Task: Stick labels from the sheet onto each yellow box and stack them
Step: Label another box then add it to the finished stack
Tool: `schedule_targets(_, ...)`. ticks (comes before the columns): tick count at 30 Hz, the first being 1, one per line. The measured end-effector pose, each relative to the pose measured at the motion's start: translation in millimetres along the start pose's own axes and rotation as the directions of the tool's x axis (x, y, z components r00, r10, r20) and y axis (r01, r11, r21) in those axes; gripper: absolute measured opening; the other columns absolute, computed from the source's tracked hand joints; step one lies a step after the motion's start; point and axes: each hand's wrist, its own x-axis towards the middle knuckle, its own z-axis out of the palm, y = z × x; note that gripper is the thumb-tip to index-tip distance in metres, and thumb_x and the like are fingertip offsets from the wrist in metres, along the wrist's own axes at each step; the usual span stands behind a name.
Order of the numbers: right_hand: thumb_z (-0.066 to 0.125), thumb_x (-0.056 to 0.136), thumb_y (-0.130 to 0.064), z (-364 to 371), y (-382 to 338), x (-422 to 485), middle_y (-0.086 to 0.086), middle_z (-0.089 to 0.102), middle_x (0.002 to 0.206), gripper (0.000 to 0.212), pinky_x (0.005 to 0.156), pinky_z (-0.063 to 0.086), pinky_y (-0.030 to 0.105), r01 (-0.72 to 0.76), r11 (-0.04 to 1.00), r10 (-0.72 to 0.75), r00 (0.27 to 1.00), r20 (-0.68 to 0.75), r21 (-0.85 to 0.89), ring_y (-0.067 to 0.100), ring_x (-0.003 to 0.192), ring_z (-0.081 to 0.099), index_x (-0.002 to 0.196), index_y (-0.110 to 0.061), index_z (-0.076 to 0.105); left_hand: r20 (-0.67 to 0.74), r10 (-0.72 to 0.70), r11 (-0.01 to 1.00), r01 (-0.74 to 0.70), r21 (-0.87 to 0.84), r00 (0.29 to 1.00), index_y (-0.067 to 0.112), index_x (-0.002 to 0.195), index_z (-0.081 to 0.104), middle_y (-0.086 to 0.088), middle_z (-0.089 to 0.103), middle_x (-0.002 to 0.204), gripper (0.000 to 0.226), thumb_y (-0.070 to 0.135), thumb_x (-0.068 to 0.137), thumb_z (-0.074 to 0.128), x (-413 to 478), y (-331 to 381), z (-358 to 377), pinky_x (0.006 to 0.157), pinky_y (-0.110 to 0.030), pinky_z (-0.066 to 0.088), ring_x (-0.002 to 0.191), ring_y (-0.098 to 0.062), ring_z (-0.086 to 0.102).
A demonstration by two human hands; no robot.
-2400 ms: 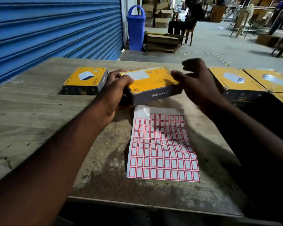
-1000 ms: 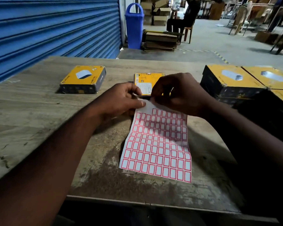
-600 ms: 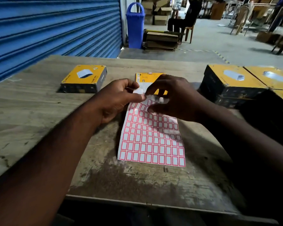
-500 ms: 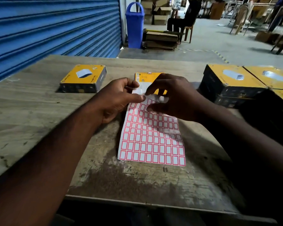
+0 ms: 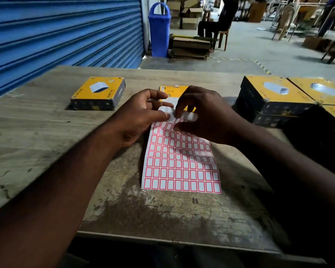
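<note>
We saw the left hand (image 5: 141, 117) pinching the top corner of the label sheet (image 5: 180, 163), with the right hand (image 5: 205, 115) pinching the top edge just beside it (peeled label too small to tell). A yellow box (image 5: 172, 91) lay just beyond both hands, and a second box (image 5: 99, 93) well left of the left hand.

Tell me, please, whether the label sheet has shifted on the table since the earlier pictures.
Yes. The label sheet has slid away from the near edge of the table, toward the middle yellow box.
</note>
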Motion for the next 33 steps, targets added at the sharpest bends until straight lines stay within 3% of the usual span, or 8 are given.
schedule_targets(2,0.079,0.078,-0.027,0.8,0.5,0.3,-0.010,0.051,0.110,0.025,0.075,0.048,0.019,0.001,1.000,-0.001,1.000,0.002,-0.003,0.004,0.093,0.050,0.099,-0.028,0.066,-0.005,0.004,1.000,-0.004,0.014,1.000,0.016,0.117,0.057,0.000,0.074,0.100,0.038,-0.007,0.087,0.064,0.6,-0.1,0.2,0.065,-0.027,0.060,0.083,-0.014,0.075)
schedule_targets(7,0.081,0.076,-0.025,-0.2,1.4,0.4,-0.014,0.048,0.102,0.027,0.068,0.044,0.011,0.001,1.000,-0.001,1.000,0.017,0.003,-0.002,0.082,0.049,0.099,-0.027,0.066,0.031,0.025,0.997,-0.027,0.072,0.999,0.018,0.120,0.057,0.001,0.075,0.099,0.043,-0.004,0.085,0.069,0.0,-0.9,-0.8,0.071,-0.031,0.062,0.089,-0.018,0.074)
schedule_targets(15,0.083,0.075,-0.024,-0.7,0.9,-0.9,-0.009,0.057,0.102,0.020,0.077,0.056,0.029,0.031,0.999,-0.031,0.999,0.010,0.018,0.005,0.087,0.057,0.088,-0.028,0.068,0.138,-0.011,0.994,-0.003,0.105,0.990,0.019,0.133,0.050,0.001,0.074,0.104,0.066,-0.013,0.079,0.070,-2.0,0.0,-4.5,0.079,-0.046,0.061,0.095,-0.025,0.074)
schedule_targets(19,0.079,0.080,-0.023,-3.7,0.4,-1.2,-0.008,0.060,0.103,0.013,0.075,0.055,0.021,0.029,0.999,-0.030,0.999,0.040,0.029,0.004,0.087,0.060,0.089,-0.026,0.071,0.141,0.027,0.963,-0.064,0.260,0.990,0.027,0.134,0.047,0.010,0.072,0.102,0.073,-0.005,0.077,0.078,-2.8,0.4,-3.9,0.069,-0.037,0.062,0.090,-0.015,0.074)
schedule_targets(23,0.071,0.087,-0.016,-4.1,0.0,-1.3,-0.007,0.061,0.106,0.012,0.076,0.051,0.013,0.040,0.999,-0.040,0.997,0.071,0.004,0.003,0.091,0.060,0.097,-0.023,0.072,0.144,0.067,0.897,-0.123,0.424,0.987,0.038,0.134,0.045,0.000,0.072,0.106,0.079,0.011,0.072,0.086,-3.5,-4.6,-2.9,0.077,-0.045,0.062,0.087,-0.015,0.074)
schedule_targets(29,0.069,0.089,-0.016,-5.4,-3.7,-0.5,-0.006,0.063,0.104,0.010,0.076,0.054,0.022,-0.016,1.000,0.015,0.999,0.049,0.023,0.008,0.087,0.061,0.097,-0.019,0.073,0.177,0.055,0.882,-0.131,0.453,0.983,0.037,0.137,0.042,-0.001,0.072,0.111,0.081,0.011,0.073,0.085,-3.7,-5.7,-1.5,0.075,-0.041,0.062,0.087,-0.014,0.075)
schedule_targets(33,0.068,0.090,-0.014,-10.5,-1.9,-1.7,-0.008,0.066,0.098,0.007,0.069,0.051,0.012,-0.057,0.996,0.058,0.998,-0.012,0.075,0.004,0.084,0.061,0.096,-0.018,0.070,0.178,0.036,0.879,-0.116,0.463,0.983,0.039,0.134,0.043,0.001,0.071,0.111,0.076,0.013,0.075,0.084,-3.7,-6.0,-0.8,0.073,-0.037,0.063,0.087,-0.012,0.074)
